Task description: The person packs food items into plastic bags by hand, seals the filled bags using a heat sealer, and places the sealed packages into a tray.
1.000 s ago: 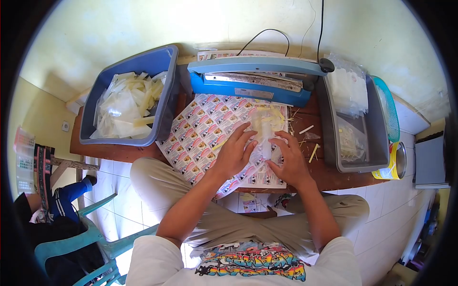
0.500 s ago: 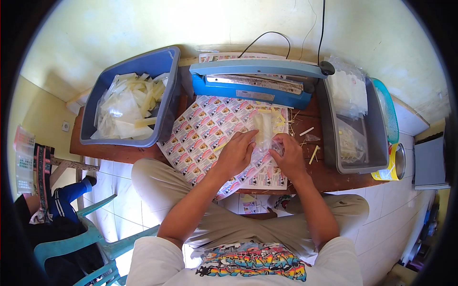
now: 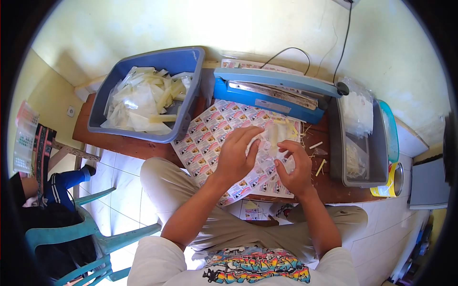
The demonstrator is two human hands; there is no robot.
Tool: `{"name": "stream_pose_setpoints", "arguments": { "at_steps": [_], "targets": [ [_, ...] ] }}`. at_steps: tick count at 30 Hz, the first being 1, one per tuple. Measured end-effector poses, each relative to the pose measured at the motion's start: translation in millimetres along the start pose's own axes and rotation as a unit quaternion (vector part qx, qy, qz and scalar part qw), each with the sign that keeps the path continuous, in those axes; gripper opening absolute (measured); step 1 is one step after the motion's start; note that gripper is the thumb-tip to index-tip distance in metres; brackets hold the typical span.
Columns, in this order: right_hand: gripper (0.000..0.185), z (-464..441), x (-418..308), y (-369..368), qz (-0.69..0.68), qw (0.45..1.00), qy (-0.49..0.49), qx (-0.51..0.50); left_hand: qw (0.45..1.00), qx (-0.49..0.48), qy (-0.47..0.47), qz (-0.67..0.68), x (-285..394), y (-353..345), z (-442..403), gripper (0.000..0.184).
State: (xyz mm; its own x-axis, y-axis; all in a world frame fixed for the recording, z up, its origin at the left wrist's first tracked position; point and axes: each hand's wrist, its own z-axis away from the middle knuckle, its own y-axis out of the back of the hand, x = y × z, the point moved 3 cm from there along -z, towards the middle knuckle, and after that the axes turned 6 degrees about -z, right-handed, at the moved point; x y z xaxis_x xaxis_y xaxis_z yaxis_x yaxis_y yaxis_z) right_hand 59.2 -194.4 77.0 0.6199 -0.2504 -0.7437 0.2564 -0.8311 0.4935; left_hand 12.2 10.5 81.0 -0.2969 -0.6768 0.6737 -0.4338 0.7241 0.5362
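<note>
A clear plastic bag (image 3: pixel 274 135) with pale yellowish strips inside lies on the printed label sheet (image 3: pixel 205 126) in front of me. My left hand (image 3: pixel 238 153) is at the bag's left side, its fingers bent and the thumb apart from them, fingertips near the bag's edge. On the bag's right, my right hand (image 3: pixel 295 167) has its fingers curled loosely, with a gap between thumb and forefinger. Neither hand visibly grips the bag. Behind them stands a blue impulse sealer (image 3: pixel 272 102) with its long arm (image 3: pixel 281 80).
A blue-grey tub (image 3: pixel 95 112) of filled bags stands left. At right a grey bin (image 3: pixel 336 157) holds plastic bags, beside a green basket (image 3: pixel 392 128) and a yellow tin (image 3: pixel 381 190). Loose strips (image 3: pixel 320 167) lie on the wooden table (image 3: pixel 157 153). A green chair (image 3: pixel 90 236) is at left.
My right hand has loosened from the bag's near end, thumb and forefinger now apart. My left hand has lifted and opened slightly. The whole view has shifted a little.
</note>
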Motion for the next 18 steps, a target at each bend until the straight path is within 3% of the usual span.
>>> {"name": "stream_pose_setpoints", "arguments": {
  "at_steps": [6,9,12,16,18],
  "targets": [
    [0.043,-71,-42,-57,-0.141,0.989,0.048,-0.019,0.985,0.146,0.009,-0.091,-18,96,-24,0.028],
    [0.04,-120,-68,-94,-0.175,0.981,0.082,-0.034,0.977,0.159,0.107,-0.097,-45,144,-41,0.028],
    [0.039,-170,-84,-142,-0.21,0.971,0.101,-0.053,0.968,0.184,0.148,-0.09,-88,181,-60,0.029],
    [0.037,-235,-86,-210,-0.191,0.968,0.121,-0.106,0.962,0.174,0.181,-0.107,-159,208,-78,0.03],
    [0.039,-264,-79,-248,-0.146,0.975,0.08,-0.146,0.96,0.185,0.163,-0.135,-182,218,-85,0.028]
  ]
}}
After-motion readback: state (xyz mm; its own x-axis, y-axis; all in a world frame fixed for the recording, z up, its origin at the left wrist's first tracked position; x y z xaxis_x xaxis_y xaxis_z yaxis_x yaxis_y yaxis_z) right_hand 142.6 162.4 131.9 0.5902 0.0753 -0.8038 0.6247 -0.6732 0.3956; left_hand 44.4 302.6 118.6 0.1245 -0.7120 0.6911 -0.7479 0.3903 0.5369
